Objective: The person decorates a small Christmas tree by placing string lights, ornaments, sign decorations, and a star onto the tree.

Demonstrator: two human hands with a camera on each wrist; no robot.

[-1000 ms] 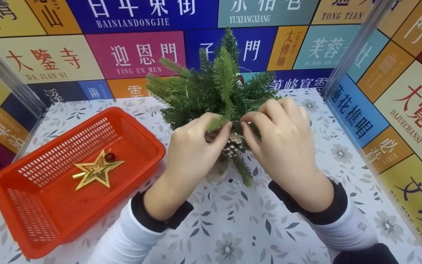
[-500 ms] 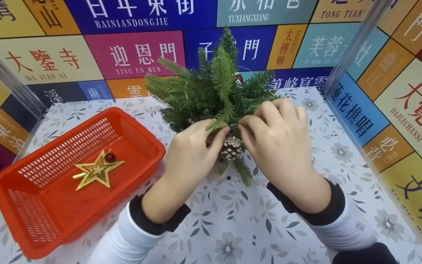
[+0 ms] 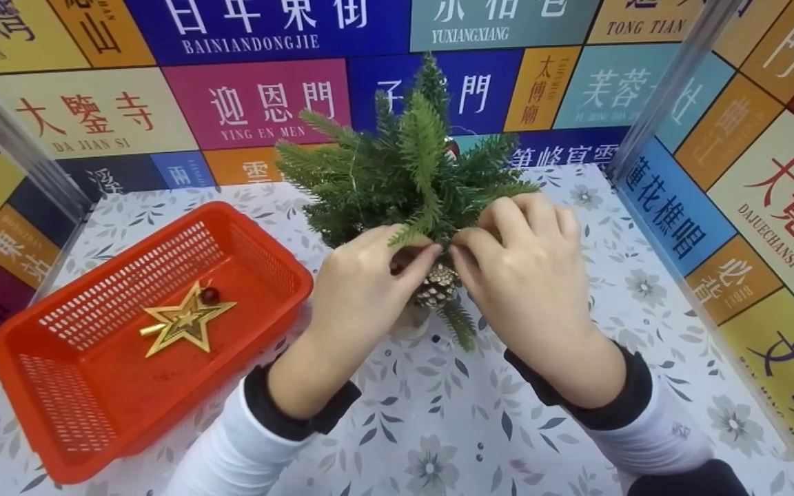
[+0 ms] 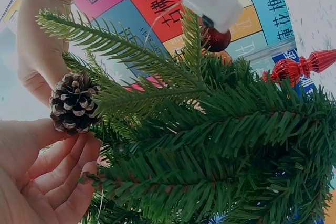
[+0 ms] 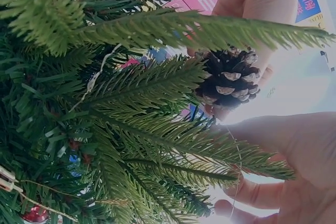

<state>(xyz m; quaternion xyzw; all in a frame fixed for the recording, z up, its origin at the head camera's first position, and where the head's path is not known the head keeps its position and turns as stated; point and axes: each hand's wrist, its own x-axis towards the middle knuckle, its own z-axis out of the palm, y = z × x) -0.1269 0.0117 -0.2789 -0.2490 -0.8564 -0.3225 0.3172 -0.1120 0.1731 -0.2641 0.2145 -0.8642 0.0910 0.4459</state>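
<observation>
A small artificial Christmas tree [image 3: 355, 179] stands in a pale base [image 3: 409, 324]. At its front hangs a brown pine cone [image 3: 438, 288] with whitish scale tips. Just above the cone, my left hand [image 3: 362, 279] and right hand [image 3: 528, 269] face each other with thumbs and forefingers nearly meeting. A thin string [image 5: 239, 174] runs from near the cone along the right hand's fingers, and both hands pinch at it. In the left wrist view, the left thumb and fingertips come together right under the pine cone [image 4: 74, 103]. Green sprigs partly cover the fingertips.
To the left, a red plastic basket [image 3: 152, 430] holds a gold star [image 3: 187, 320] and a small dark red ball [image 3: 209, 295]. A white box [image 4: 212, 3], a red ball [image 4: 218, 39] and a red finial [image 4: 299, 69] are on the tree. Printed panels [image 3: 259, 103] surround the table.
Both hands have come down slightly, and their fingertips now sit closer together just above the pine cone. The basket and its contents have stayed in place.
</observation>
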